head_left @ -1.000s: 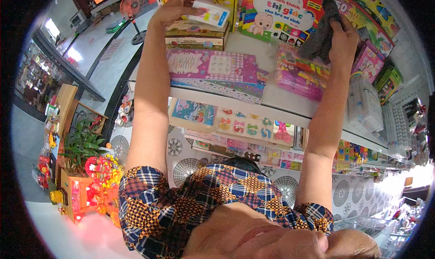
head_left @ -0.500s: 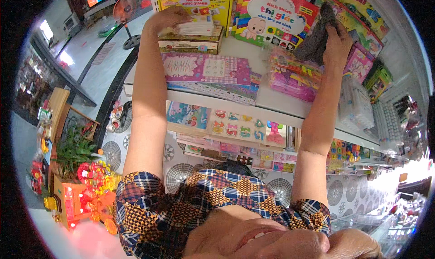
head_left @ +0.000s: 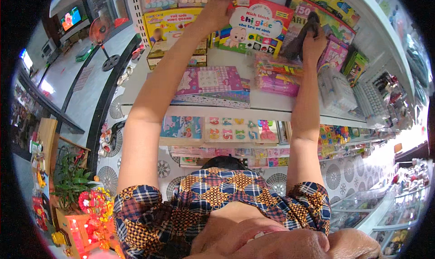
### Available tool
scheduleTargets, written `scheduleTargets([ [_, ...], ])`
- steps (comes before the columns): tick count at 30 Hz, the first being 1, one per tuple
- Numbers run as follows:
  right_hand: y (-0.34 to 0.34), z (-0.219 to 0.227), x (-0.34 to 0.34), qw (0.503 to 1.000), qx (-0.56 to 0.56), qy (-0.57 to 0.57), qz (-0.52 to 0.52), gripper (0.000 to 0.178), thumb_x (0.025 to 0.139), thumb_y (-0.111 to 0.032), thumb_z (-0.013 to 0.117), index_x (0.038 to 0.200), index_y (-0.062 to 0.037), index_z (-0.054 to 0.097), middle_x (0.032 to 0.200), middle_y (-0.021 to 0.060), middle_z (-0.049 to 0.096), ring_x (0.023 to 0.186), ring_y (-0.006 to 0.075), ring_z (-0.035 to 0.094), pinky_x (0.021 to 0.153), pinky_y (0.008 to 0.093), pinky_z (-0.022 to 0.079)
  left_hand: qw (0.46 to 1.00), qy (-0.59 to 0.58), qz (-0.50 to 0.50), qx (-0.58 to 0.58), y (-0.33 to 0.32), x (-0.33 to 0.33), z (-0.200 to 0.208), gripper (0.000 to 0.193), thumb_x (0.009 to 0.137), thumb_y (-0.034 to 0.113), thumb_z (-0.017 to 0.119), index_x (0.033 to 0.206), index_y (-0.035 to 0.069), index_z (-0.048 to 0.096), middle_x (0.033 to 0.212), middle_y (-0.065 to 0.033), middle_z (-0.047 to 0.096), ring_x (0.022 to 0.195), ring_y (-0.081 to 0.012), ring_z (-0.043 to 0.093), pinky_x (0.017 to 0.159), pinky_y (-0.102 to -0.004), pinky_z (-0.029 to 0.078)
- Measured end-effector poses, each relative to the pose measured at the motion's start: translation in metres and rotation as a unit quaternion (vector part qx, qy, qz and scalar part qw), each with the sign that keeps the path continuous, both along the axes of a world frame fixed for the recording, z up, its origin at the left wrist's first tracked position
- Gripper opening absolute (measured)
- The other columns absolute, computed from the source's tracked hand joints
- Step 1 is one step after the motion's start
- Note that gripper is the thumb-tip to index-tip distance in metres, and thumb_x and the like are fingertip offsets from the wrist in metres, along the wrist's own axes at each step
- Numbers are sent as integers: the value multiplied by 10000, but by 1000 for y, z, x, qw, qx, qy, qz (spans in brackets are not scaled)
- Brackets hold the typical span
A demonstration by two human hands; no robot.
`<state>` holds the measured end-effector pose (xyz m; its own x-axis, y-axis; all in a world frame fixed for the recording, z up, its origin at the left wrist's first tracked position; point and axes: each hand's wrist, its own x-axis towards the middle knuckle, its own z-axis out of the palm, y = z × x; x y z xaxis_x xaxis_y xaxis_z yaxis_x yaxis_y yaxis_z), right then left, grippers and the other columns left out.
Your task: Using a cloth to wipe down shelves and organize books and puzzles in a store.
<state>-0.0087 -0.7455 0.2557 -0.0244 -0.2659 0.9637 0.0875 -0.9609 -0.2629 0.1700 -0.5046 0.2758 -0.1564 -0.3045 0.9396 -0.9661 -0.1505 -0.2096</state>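
My left hand (head_left: 219,9) reaches up to the upper left corner of a red children's picture book (head_left: 272,18), its fingers closed at that edge; part of them is hidden. A drawn baby shows on the cover, and the book leans upright at the back of a white shelf. My right hand (head_left: 314,42) is closed around a dark grey cloth (head_left: 297,42). The cloth hangs in front of a green activity book (head_left: 302,12) and beside the red book's right edge. Below it lie pink and orange plastic-wrapped packs (head_left: 277,77).
A yellow flash card box (head_left: 158,21) stands behind small boxes (head_left: 199,60) at the left. Purple flat books (head_left: 226,80) lie on the white shelf (head_left: 272,102). Clear plastic-wrapped goods (head_left: 335,89) sit to the right. Lower shelves hold number puzzles (head_left: 233,128). A fan (head_left: 102,37) stands far left.
My left hand has moved right and up from the small boxes to the red book's corner. My right hand still holds the cloth near the same books. The view has shifted slightly.
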Motion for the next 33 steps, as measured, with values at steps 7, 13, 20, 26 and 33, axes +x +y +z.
scheduleTargets([
  [7,7,-3,1,992,-46,32,-110,297,715,-50,505,993,47,547,940,248,547,887,384,524,765,438,432,974,-11,203,95,-45,20,1,509,749,163,582,1176,-22,378,1183,-191,415,1135,-329,357,958,-418,280],
  [13,14,0,-7,995,-34,28,-90,325,706,-32,482,1021,29,532,904,228,537,860,389,508,744,452,422,978,-7,180,110,-43,21,-2,505,749,176,582,1175,-7,384,1166,-199,418,1101,-352,377,948,-420,294],
  [20,9,1,-12,999,-16,-3,-45,318,711,-38,486,1019,22,536,901,224,527,848,393,506,734,450,420,994,-21,76,73,-5,-8,-3,517,742,181,614,1169,-3,386,1094,-185,480,1013,-291,487,852,-401,404],
  [26,12,-1,-9,998,-30,2,-55,310,710,-44,493,1009,19,545,911,224,542,869,386,512,750,434,427,871,397,-288,13,10,-17,-37,385,745,222,650,1055,39,515,923,-87,587,798,-158,566,650,-282,471],
  [33,6,-2,-5,999,-10,-6,-50,305,710,-31,491,1006,16,548,907,207,557,848,361,541,746,407,435,843,474,-233,101,12,-20,-54,238,764,179,641,931,13,606,776,-33,613,715,-85,536,627,-245,441],
])
